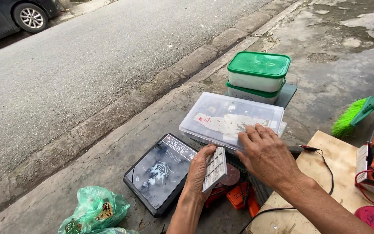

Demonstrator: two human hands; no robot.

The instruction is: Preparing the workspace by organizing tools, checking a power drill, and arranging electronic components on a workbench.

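Both hands are kept low over the pavement: the left hand [198, 172] is curled around a small white ribbed block [215, 169], gripped upright, while the right hand [267, 152] is laid flat, fingers spread, on the near edge of a clear plastic lidded box [231, 119]. That box sits just beyond the hands, long axis left-right, in front of two stacked green-lidded tubs [257, 76].

Clear plastic lidded box [232, 119], flat and rectangular, centre of frame, lid shut, white paper label under the lid; it lies slightly tilted over other items. Small white slatted grille [215, 169], rectangular, held on edge at lower centre, just below the box.
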